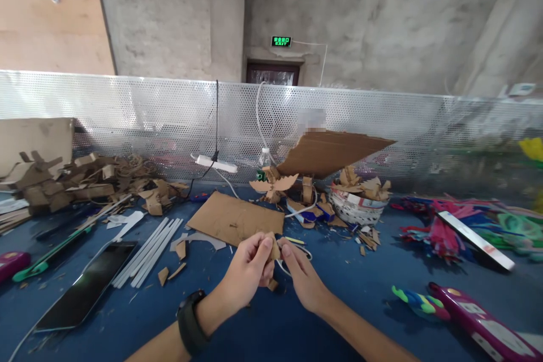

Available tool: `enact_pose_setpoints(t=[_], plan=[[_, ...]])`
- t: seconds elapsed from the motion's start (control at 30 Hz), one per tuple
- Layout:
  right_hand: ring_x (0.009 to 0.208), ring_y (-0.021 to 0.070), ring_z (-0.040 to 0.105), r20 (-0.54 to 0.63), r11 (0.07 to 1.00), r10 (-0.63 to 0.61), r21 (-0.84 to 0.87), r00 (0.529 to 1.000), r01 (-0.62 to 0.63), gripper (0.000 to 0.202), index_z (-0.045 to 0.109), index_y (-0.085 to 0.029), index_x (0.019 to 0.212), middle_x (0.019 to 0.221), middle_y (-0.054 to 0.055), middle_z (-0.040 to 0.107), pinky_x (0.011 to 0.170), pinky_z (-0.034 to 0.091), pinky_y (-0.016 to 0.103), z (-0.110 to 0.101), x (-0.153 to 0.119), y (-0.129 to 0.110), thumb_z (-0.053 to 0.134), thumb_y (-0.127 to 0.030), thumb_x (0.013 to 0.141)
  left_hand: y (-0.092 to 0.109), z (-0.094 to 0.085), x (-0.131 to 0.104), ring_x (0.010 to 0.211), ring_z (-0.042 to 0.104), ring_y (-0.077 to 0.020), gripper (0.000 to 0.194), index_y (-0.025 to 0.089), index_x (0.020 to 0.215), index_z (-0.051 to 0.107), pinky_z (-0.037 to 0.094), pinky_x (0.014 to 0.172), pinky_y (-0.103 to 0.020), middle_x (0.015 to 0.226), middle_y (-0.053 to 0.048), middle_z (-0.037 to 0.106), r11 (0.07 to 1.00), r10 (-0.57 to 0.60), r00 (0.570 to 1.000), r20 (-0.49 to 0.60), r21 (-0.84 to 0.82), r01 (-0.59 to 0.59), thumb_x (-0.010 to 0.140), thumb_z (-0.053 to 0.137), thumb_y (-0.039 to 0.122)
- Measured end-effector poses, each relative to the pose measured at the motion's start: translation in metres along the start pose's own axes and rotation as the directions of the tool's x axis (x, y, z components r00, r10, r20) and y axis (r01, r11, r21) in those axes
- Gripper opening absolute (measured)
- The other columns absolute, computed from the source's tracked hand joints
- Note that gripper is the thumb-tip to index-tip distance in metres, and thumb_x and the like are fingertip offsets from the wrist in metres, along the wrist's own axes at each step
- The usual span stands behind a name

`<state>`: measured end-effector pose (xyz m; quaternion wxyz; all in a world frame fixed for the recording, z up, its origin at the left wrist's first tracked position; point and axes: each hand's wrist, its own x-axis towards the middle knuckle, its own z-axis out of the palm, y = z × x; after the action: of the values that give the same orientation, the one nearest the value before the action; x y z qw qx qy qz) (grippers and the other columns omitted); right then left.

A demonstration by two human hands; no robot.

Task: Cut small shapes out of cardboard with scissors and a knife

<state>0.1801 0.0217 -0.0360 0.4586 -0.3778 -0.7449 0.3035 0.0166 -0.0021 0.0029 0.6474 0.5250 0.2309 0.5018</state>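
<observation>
a craft workshop: before the perforated metal screen (169, 102) lie cardboard scraps (91, 178) and white sticks (148, 251); behind it, a bare concrete wall (382, 28) and a lit exit sign (281, 41).

Small tan cardboard piece (275, 249), partly hidden, roughly upright, pinched in the left hand (250, 263), near the right hand (306, 280)

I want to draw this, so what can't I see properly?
Head view throughout:
Small cardboard piece: partly hidden by the left hand.
Bottle: base hidden by the winged cardboard figure.
Purple object, far left: cut off by the picture's edge.
Print on white slab, right: too blurred to read.
</observation>
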Motion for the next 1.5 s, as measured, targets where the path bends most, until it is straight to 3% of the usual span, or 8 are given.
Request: enact_pose_setpoints(t=[0.27, 0.43, 0.9, 1.33, 1.5], plan=[[0.075, 0.0225, 0.054, -0.026, 1.0, 0.013, -0.003, 1.0, -0.013, 0.056, 0.056, -0.026, 0.079, 0.077, 0.002, 0.057, 0.072, 0.051, 0.034, 0.001, 0.0, 0.008, 0.034, -0.072, 0.104, 0.0, -0.002, 0.001, 0.041, 0.017, -0.0034, 0.059, 0.023, 0.074, 0.04, 0.015, 0.04, -0.018, 0.048, 0.014, 0.031, 1.0, -0.014, 1.0, 0.005, -0.002, 0.014, 0.083, 0.07, 0.074], [0.076, 0.024, 0.056, -0.069, 1.0, 0.023, 0.0, 0.997, -0.024, 0.061, 0.057, -0.027, 0.077, 0.077, 0.003, 0.06, 0.072, 0.053, 0.035, 0.003, 0.002, -0.002, 0.033, -0.078, 0.101, 0.001, 0.0, 0.002, 0.039, 0.02, -0.0044, 0.058, 0.023, 0.074, 0.043, 0.017, 0.039, -0.019, 0.046, 0.013, 0.034, 0.999, 0.003, 1.0, 0.008, 0.033, -0.003, 0.085, 0.066, 0.076], [0.08, 0.025, 0.06, -0.04, 0.996, 0.078, -0.03, 0.996, -0.079, 0.061, 0.061, -0.028, 0.081, 0.082, 0.004, 0.065, 0.078, 0.056, 0.036, 0.0, 0.001, -0.01, 0.033, -0.078, 0.101, -0.002, -0.001, 0.003, 0.038, 0.021, -0.004, 0.062, 0.023, 0.072, 0.043, 0.018, 0.04, -0.019, 0.045, 0.013, 0.035, 0.998, 0.013, 0.999, -0.034, 0.07, -0.011, 0.081, 0.067, 0.079], [0.072, 0.0239, 0.057, -0.116, 1.0, 0.031, 0.002, 0.993, -0.031, 0.061, 0.057, -0.027, 0.077, 0.075, 0.003, 0.059, 0.067, 0.054, 0.036, 0.005, 0.002, -0.004, 0.036, -0.08, 0.099, -0.002, 0.001, 0.003, 0.039, 0.018, -0.0038, 0.062, 0.023, 0.072, 0.044, 0.018, 0.04, -0.02, 0.045, 0.013, 0.033, 0.996, 0.033, 0.996, -0.08, 0.082, -0.026, 0.081, 0.067, 0.079], [0.073, 0.0237, 0.055, -0.092, 0.999, 0.036, 0.01, 0.995, -0.036, 0.059, 0.057, -0.027, 0.078, 0.075, 0.002, 0.058, 0.069, 0.053, 0.036, 0.004, 0.004, -0.006, 0.038, -0.078, 0.1, 0.003, 0.001, 0.002, 0.04, 0.02, -0.004, 0.061, 0.023, 0.071, 0.043, 0.018, 0.041, -0.02, 0.046, 0.013, 0.033, 0.996, 0.042, 0.997, -0.058, 0.075, -0.037, 0.081, 0.068, 0.078]])
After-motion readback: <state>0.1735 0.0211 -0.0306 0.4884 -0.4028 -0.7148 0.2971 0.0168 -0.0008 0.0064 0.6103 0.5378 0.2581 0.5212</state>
